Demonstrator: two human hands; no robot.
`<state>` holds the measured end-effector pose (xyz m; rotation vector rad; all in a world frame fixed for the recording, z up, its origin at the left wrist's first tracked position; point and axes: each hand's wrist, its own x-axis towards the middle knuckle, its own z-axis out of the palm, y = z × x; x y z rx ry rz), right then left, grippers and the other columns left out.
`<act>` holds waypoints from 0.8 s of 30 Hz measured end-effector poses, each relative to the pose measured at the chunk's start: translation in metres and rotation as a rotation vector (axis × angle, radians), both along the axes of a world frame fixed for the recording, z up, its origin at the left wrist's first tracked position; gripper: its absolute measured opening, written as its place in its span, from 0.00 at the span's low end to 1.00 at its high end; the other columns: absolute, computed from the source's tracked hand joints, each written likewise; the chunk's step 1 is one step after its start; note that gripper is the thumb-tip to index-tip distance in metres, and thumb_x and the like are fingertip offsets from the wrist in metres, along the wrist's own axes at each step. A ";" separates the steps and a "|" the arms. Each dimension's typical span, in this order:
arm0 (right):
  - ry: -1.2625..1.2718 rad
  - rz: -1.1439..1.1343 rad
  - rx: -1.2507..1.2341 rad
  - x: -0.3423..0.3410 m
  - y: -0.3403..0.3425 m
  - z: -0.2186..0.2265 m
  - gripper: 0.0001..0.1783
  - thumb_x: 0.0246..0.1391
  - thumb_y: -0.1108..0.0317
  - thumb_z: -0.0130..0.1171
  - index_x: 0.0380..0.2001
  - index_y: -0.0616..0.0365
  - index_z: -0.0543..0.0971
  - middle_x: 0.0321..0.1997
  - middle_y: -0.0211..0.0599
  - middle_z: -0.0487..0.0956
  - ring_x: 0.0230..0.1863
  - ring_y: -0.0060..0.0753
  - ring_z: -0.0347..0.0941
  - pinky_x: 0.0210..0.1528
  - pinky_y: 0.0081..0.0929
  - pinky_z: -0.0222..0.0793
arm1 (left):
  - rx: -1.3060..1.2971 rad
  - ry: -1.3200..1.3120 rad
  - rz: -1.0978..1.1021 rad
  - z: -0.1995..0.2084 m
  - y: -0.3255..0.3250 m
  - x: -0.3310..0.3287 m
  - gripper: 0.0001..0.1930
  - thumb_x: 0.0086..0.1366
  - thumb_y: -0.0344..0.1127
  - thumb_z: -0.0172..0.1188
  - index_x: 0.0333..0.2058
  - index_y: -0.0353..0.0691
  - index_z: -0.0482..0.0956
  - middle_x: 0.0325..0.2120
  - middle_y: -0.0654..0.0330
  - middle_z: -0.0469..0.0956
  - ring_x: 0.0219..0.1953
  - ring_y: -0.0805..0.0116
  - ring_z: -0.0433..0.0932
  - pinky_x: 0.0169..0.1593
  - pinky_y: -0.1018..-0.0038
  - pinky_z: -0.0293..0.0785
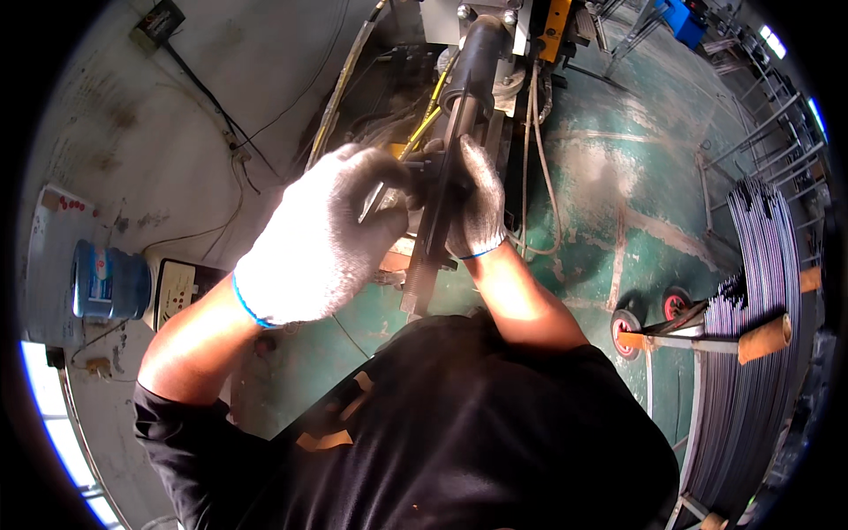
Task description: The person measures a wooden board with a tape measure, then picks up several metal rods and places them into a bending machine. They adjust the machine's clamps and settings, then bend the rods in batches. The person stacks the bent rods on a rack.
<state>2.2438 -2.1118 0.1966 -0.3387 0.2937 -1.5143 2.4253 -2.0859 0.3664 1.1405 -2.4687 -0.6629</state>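
My left hand (pixel 322 234), in a white knit glove with a blue cuff, is closed, with its fingers and thumb curled round a slim shiny metal rod (pixel 374 201). Only part of that rod shows. Beside it my right hand (pixel 479 203), gloved alike, is wrapped against the right side of a long dark metal bar (pixel 437 203); its fingertips are hidden behind the bar. The bar runs from a thick dark cylinder (pixel 477 62) on the machine down toward my body. A threaded shaft (pixel 418 281) shows at the near end.
Yellow-striped hoses (pixel 344 79) and beige cables (pixel 533 150) hang about the machine. Left, by the wall, are a blue water bottle (pixel 110 281) and a pale control box (pixel 177 290). Right, a wheeled cart (pixel 654 341) stands on the green floor beside a stack of long rods (pixel 751 397).
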 end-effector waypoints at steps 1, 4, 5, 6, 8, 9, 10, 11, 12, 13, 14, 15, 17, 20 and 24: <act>-0.028 0.029 -0.006 0.000 0.000 -0.002 0.30 0.75 0.39 0.54 0.49 0.60 0.81 0.43 0.48 0.87 0.38 0.43 0.84 0.42 0.42 0.85 | 0.126 -0.005 -0.014 -0.001 -0.001 -0.003 0.19 0.71 0.23 0.64 0.59 0.33 0.80 0.54 0.57 0.84 0.54 0.66 0.83 0.61 0.68 0.80; -0.067 0.056 -0.027 -0.004 -0.003 -0.012 0.31 0.75 0.39 0.54 0.50 0.60 0.81 0.44 0.48 0.87 0.39 0.43 0.84 0.43 0.44 0.85 | 0.284 -0.023 0.092 -0.004 0.001 -0.011 0.24 0.71 0.23 0.62 0.65 0.35 0.78 0.55 0.55 0.84 0.51 0.66 0.85 0.59 0.68 0.81; -0.051 0.036 -0.040 -0.003 -0.005 -0.014 0.31 0.75 0.39 0.54 0.50 0.60 0.81 0.45 0.48 0.87 0.39 0.44 0.85 0.43 0.44 0.85 | 0.374 -0.060 0.164 0.003 0.006 -0.013 0.26 0.73 0.23 0.61 0.68 0.36 0.76 0.55 0.55 0.84 0.45 0.69 0.86 0.50 0.71 0.84; -0.036 0.016 -0.042 -0.002 -0.006 -0.019 0.31 0.75 0.39 0.54 0.50 0.60 0.81 0.45 0.48 0.87 0.39 0.44 0.85 0.43 0.45 0.85 | 0.416 -0.008 0.216 0.002 0.009 -0.015 0.26 0.73 0.23 0.61 0.69 0.35 0.75 0.54 0.55 0.85 0.44 0.71 0.86 0.46 0.73 0.84; -0.087 0.064 0.041 -0.002 -0.010 -0.028 0.30 0.76 0.39 0.53 0.52 0.58 0.81 0.48 0.49 0.86 0.40 0.48 0.85 0.43 0.50 0.85 | 0.497 0.097 0.321 -0.001 0.013 -0.020 0.27 0.73 0.23 0.60 0.70 0.35 0.74 0.53 0.55 0.85 0.41 0.74 0.86 0.39 0.75 0.83; -0.136 0.096 0.045 -0.002 -0.009 -0.024 0.29 0.76 0.40 0.53 0.52 0.58 0.81 0.48 0.50 0.86 0.41 0.49 0.85 0.43 0.51 0.85 | 0.515 0.045 0.364 0.006 0.015 -0.026 0.27 0.73 0.25 0.60 0.70 0.33 0.73 0.47 0.56 0.86 0.37 0.77 0.84 0.35 0.76 0.82; -0.172 0.116 0.007 -0.004 -0.007 -0.019 0.26 0.75 0.45 0.55 0.52 0.60 0.81 0.47 0.48 0.86 0.42 0.47 0.85 0.46 0.48 0.85 | 0.506 -0.008 0.396 0.011 0.016 -0.031 0.27 0.73 0.25 0.60 0.70 0.33 0.73 0.45 0.56 0.86 0.36 0.77 0.84 0.35 0.75 0.83; -0.208 0.138 -0.031 -0.006 -0.004 -0.014 0.22 0.74 0.51 0.57 0.52 0.62 0.80 0.45 0.47 0.86 0.43 0.44 0.85 0.50 0.44 0.84 | 0.498 -0.060 0.427 0.015 0.017 -0.036 0.26 0.74 0.26 0.60 0.70 0.33 0.73 0.44 0.55 0.86 0.34 0.76 0.84 0.35 0.75 0.83; -0.243 0.164 -0.071 -0.008 -0.001 -0.007 0.20 0.74 0.56 0.59 0.53 0.64 0.80 0.43 0.45 0.86 0.44 0.42 0.85 0.53 0.41 0.84 | 0.488 -0.112 0.461 0.017 0.019 -0.040 0.26 0.74 0.27 0.60 0.70 0.33 0.74 0.42 0.55 0.86 0.33 0.76 0.83 0.35 0.74 0.84; -0.259 0.202 -0.107 -0.011 0.002 -0.002 0.20 0.74 0.56 0.58 0.53 0.64 0.80 0.43 0.45 0.86 0.45 0.42 0.85 0.53 0.41 0.83 | 0.418 -0.108 0.419 0.010 0.018 -0.038 0.25 0.74 0.27 0.60 0.69 0.33 0.74 0.40 0.54 0.85 0.32 0.76 0.83 0.34 0.74 0.84; -0.274 0.240 -0.142 -0.014 0.003 -0.001 0.20 0.74 0.56 0.58 0.52 0.64 0.80 0.44 0.45 0.87 0.45 0.41 0.85 0.53 0.41 0.83 | 0.348 -0.105 0.375 -0.001 0.015 -0.031 0.24 0.74 0.27 0.60 0.68 0.32 0.75 0.38 0.54 0.85 0.31 0.75 0.82 0.34 0.74 0.83; -0.210 0.166 -0.088 -0.012 0.002 -0.004 0.20 0.73 0.56 0.58 0.52 0.65 0.80 0.44 0.44 0.87 0.46 0.40 0.85 0.55 0.41 0.83 | 0.277 -0.106 0.331 -0.003 0.014 -0.034 0.24 0.74 0.28 0.60 0.67 0.32 0.76 0.35 0.54 0.84 0.30 0.75 0.82 0.33 0.73 0.83; -0.173 0.097 -0.062 -0.010 -0.002 -0.007 0.20 0.73 0.57 0.59 0.52 0.66 0.80 0.44 0.44 0.87 0.46 0.39 0.85 0.55 0.39 0.83 | 0.318 -0.251 0.378 0.005 0.010 -0.042 0.20 0.74 0.29 0.60 0.62 0.31 0.78 0.33 0.55 0.83 0.30 0.73 0.82 0.34 0.71 0.83; -0.185 0.084 -0.026 -0.008 -0.001 -0.008 0.18 0.71 0.60 0.62 0.52 0.66 0.80 0.44 0.41 0.86 0.46 0.36 0.85 0.55 0.36 0.81 | 0.322 -0.362 0.417 0.006 0.002 -0.053 0.14 0.74 0.31 0.61 0.54 0.29 0.79 0.29 0.53 0.82 0.29 0.67 0.82 0.35 0.65 0.81; -0.252 0.111 0.014 -0.008 -0.001 -0.003 0.15 0.69 0.64 0.64 0.51 0.64 0.81 0.43 0.34 0.84 0.45 0.30 0.82 0.54 0.31 0.78 | 0.107 -0.396 0.302 -0.014 -0.012 -0.051 0.09 0.75 0.33 0.62 0.43 0.30 0.79 0.27 0.46 0.81 0.28 0.55 0.82 0.36 0.58 0.79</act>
